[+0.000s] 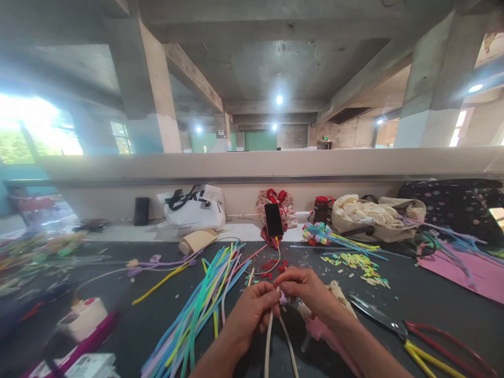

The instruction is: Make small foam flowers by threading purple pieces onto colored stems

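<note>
My left hand and my right hand meet over the dark table, fingertips pinched together. Between them they hold a cream pipe cleaner, whose two lengths hang down toward me. A small lilac piece shows just below the fingers. Left of my hands lies a bundle of long pipe cleaners in blue, green, yellow and lilac. A pink object is partly hidden by my right forearm. Scissors with red and yellow handles lie open to the right.
Short cut pieces in yellow and green are scattered right of centre, red ones ahead. A phone on a cable leans before a patterned bag. Bags and a bottle line the back ledge. A pink sheet lies far right.
</note>
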A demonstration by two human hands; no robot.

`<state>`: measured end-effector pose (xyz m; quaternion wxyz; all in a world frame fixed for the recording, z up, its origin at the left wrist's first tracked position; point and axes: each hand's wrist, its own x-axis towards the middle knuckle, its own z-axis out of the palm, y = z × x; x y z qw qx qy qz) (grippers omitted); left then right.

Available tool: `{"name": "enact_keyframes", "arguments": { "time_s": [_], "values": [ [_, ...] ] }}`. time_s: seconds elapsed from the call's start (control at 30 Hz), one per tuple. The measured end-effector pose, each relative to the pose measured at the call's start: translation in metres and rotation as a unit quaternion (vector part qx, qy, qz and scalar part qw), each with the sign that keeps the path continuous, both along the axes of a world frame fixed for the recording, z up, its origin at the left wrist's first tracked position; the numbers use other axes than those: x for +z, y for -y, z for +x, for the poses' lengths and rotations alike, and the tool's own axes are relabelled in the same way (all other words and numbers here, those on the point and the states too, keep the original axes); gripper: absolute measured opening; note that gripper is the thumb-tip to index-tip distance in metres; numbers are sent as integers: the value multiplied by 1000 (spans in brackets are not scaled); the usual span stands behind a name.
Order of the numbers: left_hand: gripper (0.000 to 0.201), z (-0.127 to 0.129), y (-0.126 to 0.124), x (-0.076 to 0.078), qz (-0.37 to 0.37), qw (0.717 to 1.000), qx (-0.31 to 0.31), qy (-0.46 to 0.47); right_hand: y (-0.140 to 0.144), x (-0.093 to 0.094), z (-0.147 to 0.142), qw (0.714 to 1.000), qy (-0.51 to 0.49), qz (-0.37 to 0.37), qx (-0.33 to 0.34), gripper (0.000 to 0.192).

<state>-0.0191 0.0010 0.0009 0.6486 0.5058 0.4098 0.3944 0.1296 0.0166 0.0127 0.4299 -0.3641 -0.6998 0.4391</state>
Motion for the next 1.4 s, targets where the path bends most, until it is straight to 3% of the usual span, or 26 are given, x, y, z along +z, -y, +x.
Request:
{"name": "enact_keyframes", "arguments": {
  "time_s": [0.13,0.3,0.57,0.7,1.03,1.4],
  "values": [
    [22,-1,0,1,9,1000,7,-16,2,-3,-1,967,110,209,-95,11],
    [21,-2,0,2,11,999,32,-34,6,-9,-5,927,195,302,-106,18],
    [21,2,8,10,38,997,52,-32,8,-2,-8,967,130,190,-110,16],
    [21,1,8,8,19,998,31,-56,7,-1,-6,975,145,148,-85,13],
    [19,0,3,5,5,997,15,-70,8,0,-3,963,194,180,-46,11],
    [14,1,4,8,30,997,-5,-77,9,3,-2,975,153,159,-22,13]
  ]
}}
